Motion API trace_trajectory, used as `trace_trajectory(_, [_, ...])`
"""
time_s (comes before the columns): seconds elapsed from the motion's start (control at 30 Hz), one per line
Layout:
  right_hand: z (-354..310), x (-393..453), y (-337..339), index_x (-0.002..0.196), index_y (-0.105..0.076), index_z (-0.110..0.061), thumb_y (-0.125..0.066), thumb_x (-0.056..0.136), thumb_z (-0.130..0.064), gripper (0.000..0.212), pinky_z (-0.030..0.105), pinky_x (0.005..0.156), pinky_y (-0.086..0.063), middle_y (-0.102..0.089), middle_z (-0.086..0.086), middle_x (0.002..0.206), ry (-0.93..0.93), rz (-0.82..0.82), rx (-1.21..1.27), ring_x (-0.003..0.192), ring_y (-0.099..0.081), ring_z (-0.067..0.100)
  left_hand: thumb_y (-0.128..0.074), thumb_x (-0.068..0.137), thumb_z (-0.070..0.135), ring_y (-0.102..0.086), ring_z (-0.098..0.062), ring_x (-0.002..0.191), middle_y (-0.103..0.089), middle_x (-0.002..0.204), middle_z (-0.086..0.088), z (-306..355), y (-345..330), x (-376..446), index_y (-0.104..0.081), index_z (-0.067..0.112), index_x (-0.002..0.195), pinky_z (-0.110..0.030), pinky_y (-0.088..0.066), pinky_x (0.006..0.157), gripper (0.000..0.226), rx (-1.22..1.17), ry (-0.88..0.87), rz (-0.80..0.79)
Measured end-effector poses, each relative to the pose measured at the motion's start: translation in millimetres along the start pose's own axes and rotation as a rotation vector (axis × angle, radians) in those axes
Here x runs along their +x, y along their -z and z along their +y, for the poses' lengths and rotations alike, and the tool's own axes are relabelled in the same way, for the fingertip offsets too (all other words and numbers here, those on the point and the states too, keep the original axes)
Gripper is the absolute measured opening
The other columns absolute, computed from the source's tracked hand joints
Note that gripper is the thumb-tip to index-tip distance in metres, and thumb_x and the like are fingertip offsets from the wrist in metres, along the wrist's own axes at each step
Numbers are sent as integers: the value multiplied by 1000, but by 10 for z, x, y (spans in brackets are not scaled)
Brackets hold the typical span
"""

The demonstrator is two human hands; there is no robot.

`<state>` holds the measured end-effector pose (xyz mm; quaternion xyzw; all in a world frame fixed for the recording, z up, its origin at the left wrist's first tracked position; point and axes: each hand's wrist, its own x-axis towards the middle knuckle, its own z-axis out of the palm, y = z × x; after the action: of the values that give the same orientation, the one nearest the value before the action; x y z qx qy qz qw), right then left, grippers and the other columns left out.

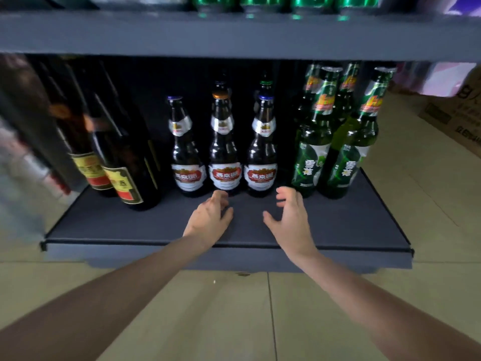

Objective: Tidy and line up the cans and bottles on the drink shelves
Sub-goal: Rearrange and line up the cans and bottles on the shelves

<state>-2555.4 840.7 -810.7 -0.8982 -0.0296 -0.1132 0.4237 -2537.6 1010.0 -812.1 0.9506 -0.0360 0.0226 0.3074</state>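
Three brown beer bottles with red-and-white labels stand in a front row on the bottom shelf (pixel 130 230): left (pixel 186 162), middle (pixel 225 157) and right (pixel 261 160), with more bottles behind them. My left hand (pixel 209 220) hovers just in front of the middle bottle, fingers loosely curled, holding nothing. In front of the gap between the right brown bottle and the green bottles (pixel 309 157) is my right hand (pixel 291 220), its fingers spread and empty. Dark bottles with yellow-and-red labels (pixel 125 178) stand at the left.
The upper shelf (pixel 234 35) overhangs the bottle tops and carries green cans (pixel 263 2). Cardboard boxes (pixel 453 118) sit on the floor at the right. Blurred goods fill the left edge. Tiled floor lies below the shelf's front lip.
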Motion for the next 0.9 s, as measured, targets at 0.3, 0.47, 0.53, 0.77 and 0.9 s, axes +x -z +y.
trace_trajectory(0.3, [-1203, 266, -1067, 135, -35, -11, -63, 88, -17, 55, 24, 101, -35, -43, 3, 136, 197, -377, 56, 126, -42, 14, -68, 82, 33, -56, -26, 109, -61, 116, -5, -1245, 1110, -452, -53, 10, 117, -35, -43, 89, 44, -68, 429, 366])
trace_trajectory(0.47, [-1510, 343, -1519, 141, -31, -14, -71, 82, -26, 72, 38, 107, -36, -41, 5, 143, 66, -355, 217, 130, -40, 20, -75, 76, 31, -47, -24, 124, -49, 136, -8, -1442, 1173, -319, -34, 14, 137, -37, -40, 100, 75, -207, 359, 278])
trace_trajectory(0.53, [-1534, 336, -1642, 137, -35, -12, -75, 78, -27, 73, 36, 102, -41, -48, 7, 137, 23, -284, 233, 125, -46, 22, -74, 77, 25, -48, -23, 123, -51, 135, -7, -1472, 1093, -261, -37, 15, 137, -36, -40, 101, 72, -257, 340, 281])
trace_trajectory(0.77, [-1482, 231, -1985, 131, -38, -6, -79, 74, -28, 74, 37, 97, -45, -51, 10, 130, -75, -128, 161, 121, -49, 25, -70, 81, 19, -40, -35, 125, -39, 136, -18, -1647, 1095, -156, -33, 8, 137, -41, -34, 101, 67, -212, 482, 439])
trace_trajectory(0.9, [-1530, 161, -2166, 129, -36, -3, -81, 69, -31, 79, 36, 94, -43, -46, 12, 128, -71, -18, 100, 119, -46, 27, -69, 82, 18, -36, -29, 131, -33, 143, -15, -1748, 1228, -42, -26, 9, 142, -35, -33, 101, 75, -303, 437, 505])
